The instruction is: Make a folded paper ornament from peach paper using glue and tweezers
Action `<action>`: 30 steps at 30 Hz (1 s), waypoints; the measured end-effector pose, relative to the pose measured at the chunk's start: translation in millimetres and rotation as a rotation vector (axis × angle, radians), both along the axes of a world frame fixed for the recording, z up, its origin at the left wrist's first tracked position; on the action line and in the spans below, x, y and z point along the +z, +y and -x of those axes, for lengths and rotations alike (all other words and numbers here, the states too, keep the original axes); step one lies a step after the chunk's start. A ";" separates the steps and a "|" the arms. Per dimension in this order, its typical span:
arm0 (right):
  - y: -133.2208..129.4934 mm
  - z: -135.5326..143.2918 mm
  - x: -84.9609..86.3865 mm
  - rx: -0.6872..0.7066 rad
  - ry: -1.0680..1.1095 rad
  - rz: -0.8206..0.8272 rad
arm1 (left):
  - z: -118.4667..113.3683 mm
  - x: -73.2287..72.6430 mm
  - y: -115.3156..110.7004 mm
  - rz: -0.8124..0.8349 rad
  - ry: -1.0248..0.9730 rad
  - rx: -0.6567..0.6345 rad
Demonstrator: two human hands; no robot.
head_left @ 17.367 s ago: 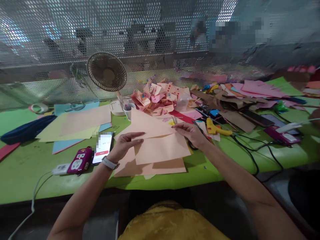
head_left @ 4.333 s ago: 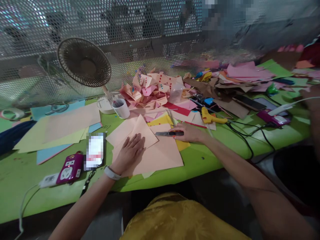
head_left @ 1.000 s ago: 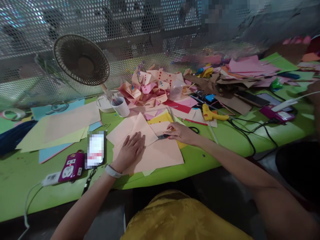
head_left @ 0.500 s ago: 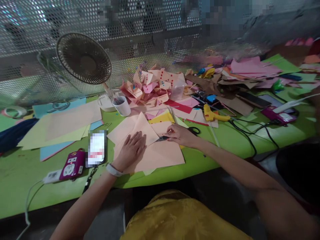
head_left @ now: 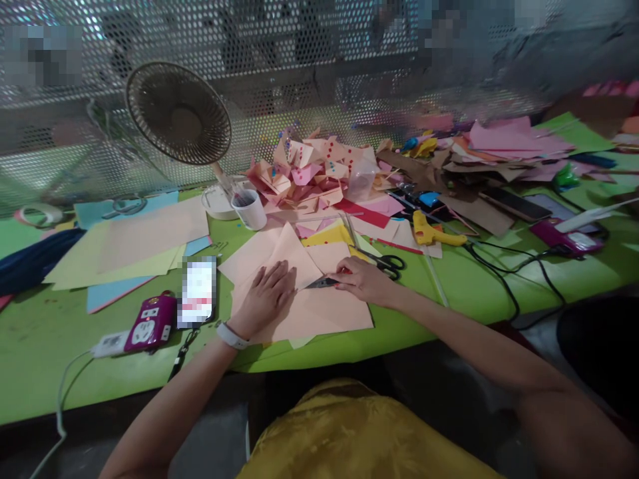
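Pressing paper (head_left: 324, 313), left hand (head_left: 269, 293) flat, right hand (head_left: 360, 278) gripping cutter (head_left: 322, 283), white cup (head_left: 252, 214) holding slim items (head_left: 242, 195)

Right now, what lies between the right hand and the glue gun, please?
In the head view, scissors lie between the right hand and the yellow glue gun.

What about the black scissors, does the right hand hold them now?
No, the right hand holds a cutter knife, while the scissors lie just beyond that hand.
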State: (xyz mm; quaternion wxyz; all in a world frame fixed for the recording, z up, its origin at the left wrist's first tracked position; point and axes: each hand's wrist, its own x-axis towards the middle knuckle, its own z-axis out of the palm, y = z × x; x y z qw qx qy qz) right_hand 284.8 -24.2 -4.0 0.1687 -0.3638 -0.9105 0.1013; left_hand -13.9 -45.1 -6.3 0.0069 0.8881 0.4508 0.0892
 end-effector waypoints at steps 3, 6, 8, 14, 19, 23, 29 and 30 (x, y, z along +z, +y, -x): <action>-1.6 1.2 -1.7 -0.005 0.012 0.000 | 0.1 -0.2 0.0 -0.006 -0.009 -0.005; -2.6 7.7 -3.1 -0.040 -0.018 -0.033 | 0.1 -0.3 -0.2 -0.002 0.002 0.004; -4.0 12.4 -4.0 -0.052 -0.038 -0.063 | -0.1 -0.2 -0.4 0.003 0.010 0.003; -10.2 11.9 -3.6 -0.015 -0.037 -0.070 | -0.2 -0.3 -0.7 -0.001 0.008 0.004; -13.0 12.9 0.2 -0.026 -0.026 -0.053 | -0.7 0.3 -1.1 -0.007 0.006 -0.004; -16.4 22.6 5.2 -0.055 -0.062 -0.058 | -0.9 0.8 -1.2 -0.002 0.014 -0.001; -24.0 24.1 6.2 -0.023 -0.035 -0.044 | 0.9 -0.6 -1.2 -0.011 -0.006 -0.013; -24.1 23.3 5.8 -0.027 -0.036 -0.047 | 0.5 -0.6 -1.2 -0.009 -0.006 -0.012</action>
